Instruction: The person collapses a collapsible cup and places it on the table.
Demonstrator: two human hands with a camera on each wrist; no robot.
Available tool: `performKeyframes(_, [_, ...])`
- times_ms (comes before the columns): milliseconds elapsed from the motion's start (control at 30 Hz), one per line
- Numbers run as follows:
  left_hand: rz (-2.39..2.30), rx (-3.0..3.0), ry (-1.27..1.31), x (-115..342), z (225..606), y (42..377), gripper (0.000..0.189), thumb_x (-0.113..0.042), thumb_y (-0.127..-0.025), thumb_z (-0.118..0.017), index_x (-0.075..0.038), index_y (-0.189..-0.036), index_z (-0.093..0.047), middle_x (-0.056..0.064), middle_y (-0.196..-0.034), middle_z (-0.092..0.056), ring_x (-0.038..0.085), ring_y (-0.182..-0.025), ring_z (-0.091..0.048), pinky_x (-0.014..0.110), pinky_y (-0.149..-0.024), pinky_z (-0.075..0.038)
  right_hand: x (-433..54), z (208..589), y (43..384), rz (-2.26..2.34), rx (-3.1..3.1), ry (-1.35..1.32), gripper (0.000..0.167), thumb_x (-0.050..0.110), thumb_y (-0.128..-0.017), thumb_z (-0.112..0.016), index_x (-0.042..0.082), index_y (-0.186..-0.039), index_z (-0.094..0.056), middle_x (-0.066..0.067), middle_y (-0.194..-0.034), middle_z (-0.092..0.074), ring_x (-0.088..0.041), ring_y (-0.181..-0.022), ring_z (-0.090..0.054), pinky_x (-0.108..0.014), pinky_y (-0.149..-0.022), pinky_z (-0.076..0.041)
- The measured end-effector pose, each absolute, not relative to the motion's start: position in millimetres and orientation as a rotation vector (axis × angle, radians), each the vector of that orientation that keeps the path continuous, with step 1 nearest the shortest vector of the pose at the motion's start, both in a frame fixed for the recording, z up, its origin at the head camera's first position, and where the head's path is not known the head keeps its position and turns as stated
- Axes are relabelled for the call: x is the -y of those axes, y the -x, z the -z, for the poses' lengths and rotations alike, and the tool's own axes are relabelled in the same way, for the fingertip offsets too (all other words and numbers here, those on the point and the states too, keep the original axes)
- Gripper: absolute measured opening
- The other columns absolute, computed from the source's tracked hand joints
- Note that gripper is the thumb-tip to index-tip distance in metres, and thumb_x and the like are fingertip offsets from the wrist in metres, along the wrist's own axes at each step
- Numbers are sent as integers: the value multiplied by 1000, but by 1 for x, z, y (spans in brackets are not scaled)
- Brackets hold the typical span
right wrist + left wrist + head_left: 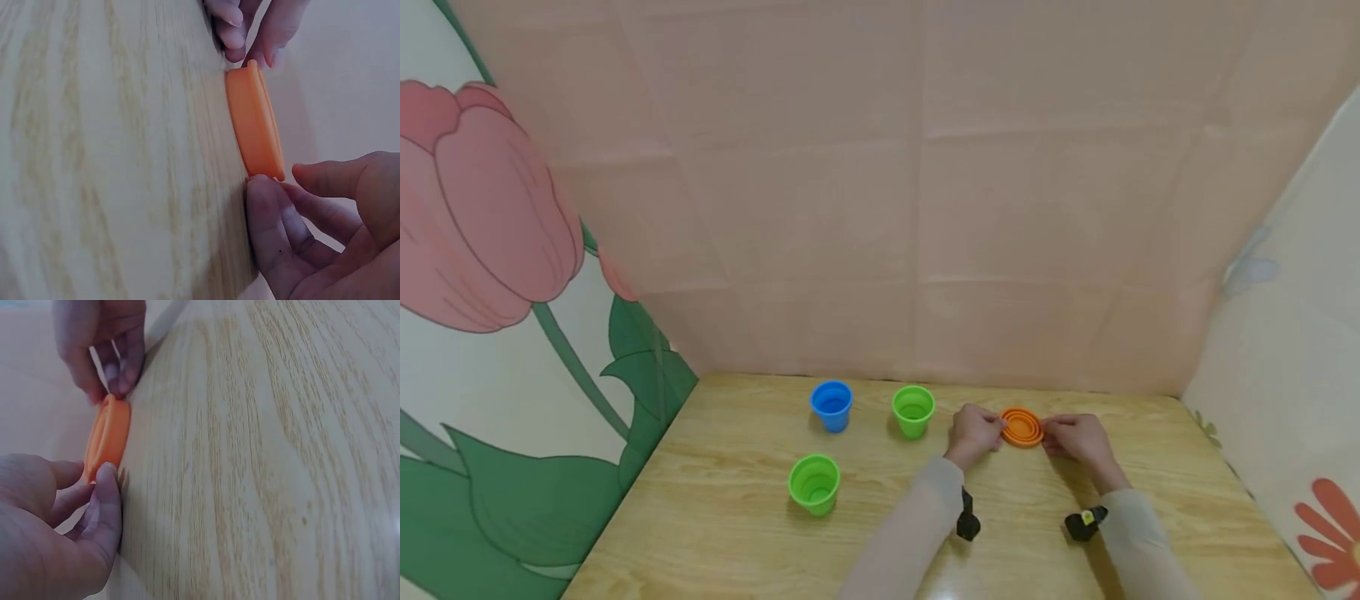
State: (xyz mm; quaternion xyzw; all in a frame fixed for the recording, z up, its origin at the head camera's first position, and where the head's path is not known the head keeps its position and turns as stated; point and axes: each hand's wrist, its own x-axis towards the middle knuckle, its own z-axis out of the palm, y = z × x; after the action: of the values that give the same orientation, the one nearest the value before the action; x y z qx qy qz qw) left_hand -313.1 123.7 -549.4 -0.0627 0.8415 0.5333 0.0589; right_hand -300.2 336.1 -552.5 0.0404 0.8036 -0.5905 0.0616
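A folded-flat orange collapsible cup (1022, 427), ringed with concentric circles, lies on the wooden table between both hands. My left hand (977, 434) pinches its left edge; in the left wrist view the thumb and a finger of the left hand (59, 519) come to either side of the rim. At the opposite edge, my right hand (1080, 442) holds the cup. The right wrist view shows fingertips (265, 187) against its low side, with the thumb close by the rim. That view shows the orange cup (256, 122) edge-on, low at the tabletop.
Left of the hands stand a green cup (913, 412) and a blue cup (832, 406), both upright. Another green cup (815, 485) stands nearer the front. A pink cloth (917, 208) hangs behind the wooden table (715, 517). Dark wrist devices (967, 521) sit below the sleeves.
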Motion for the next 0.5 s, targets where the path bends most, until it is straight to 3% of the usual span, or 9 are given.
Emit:
performKeyframes(200, [-1634,-2621,185,-114,545,313,8,-22,-92,-78,-16,-88,-83,-2,-77,-77,12,-71,-68,38,-80,-61,-320,542,302,1567,-2581,-314,40,10,-105,-56,-23,-128,-60,-17,-91,-79,-16,-74,-76,-32,-67,-68])
performKeyframes(267, [-1679,-2651,186,-110,541,314,8,-18,-90,-76,-14,-87,-82,-3,-82,-76,11,-76,-66,39,-77,-61,-324,537,296,1566,-2593,-284,41,13,-104,-58,-20,-128,-62,-17,-94,-80,-16,-77,-77,-33,-71,-69])
performKeyframes(500, [-1867,-2593,117,-91,514,304,5,-17,-90,-76,-12,-90,-79,-2,-71,-69,8,-62,-57,22,-56,-48,-319,517,286,1555,-2675,-249,44,21,-106,-58,-18,-129,-62,-10,-90,-77,-11,-76,-74,-31,-71,-68])
